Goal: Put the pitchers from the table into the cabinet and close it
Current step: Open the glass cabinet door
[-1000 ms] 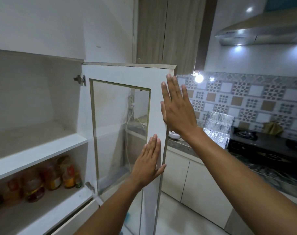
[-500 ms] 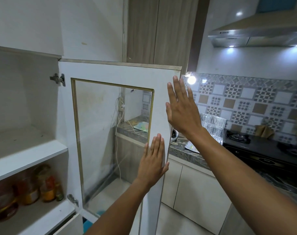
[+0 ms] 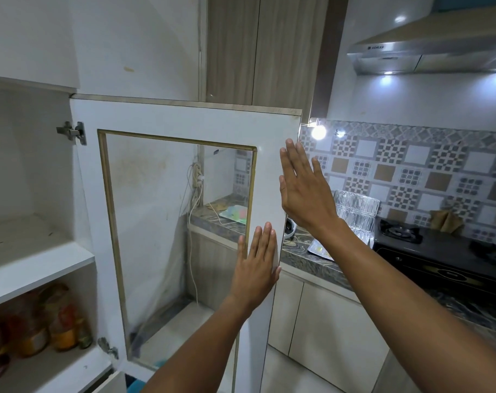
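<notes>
Cabinet door (image 3: 184,123), hinged left, glass pane (image 3: 167,222) w/ white frame: stiff, light-swinging, pane likely fragile; left hand (image 3: 255,268) & right hand (image 3: 303,194) grip open, flat on right stile – push there, not on glass

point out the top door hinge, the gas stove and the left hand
top door hinge (image 3: 72,132), head view, on its metal arm
gas stove (image 3: 439,255), head view, on its black top
left hand (image 3: 255,272), head view, on its back
</notes>
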